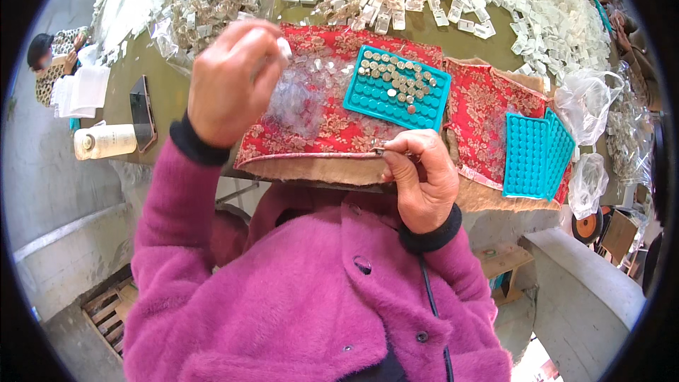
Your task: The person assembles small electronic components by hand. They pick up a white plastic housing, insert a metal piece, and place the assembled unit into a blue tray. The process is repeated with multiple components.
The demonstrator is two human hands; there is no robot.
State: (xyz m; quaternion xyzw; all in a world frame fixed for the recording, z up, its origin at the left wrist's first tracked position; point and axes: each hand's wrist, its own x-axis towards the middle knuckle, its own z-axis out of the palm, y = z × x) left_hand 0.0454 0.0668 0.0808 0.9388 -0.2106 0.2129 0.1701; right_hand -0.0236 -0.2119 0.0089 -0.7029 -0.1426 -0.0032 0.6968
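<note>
My left hand is raised over the left side of a red floral cloth. Its fingers are closed on a small white plastic piece that shows at the fingertips. At the cloth's near edge my right hand pinches a small shiny metal piece between thumb and forefinger; its exact kind is too small to make out. Just beyond that hand lies a teal tray with round cups. Many silvery button-like discs sit in its far rows, and one reddish disc lies nearer.
Clear plastic bits lie on the cloth beside wispy fibre. White plastic cases heap along the far side, near a bag of parts. Teal trays rest at right; a phone and white bottle at left.
</note>
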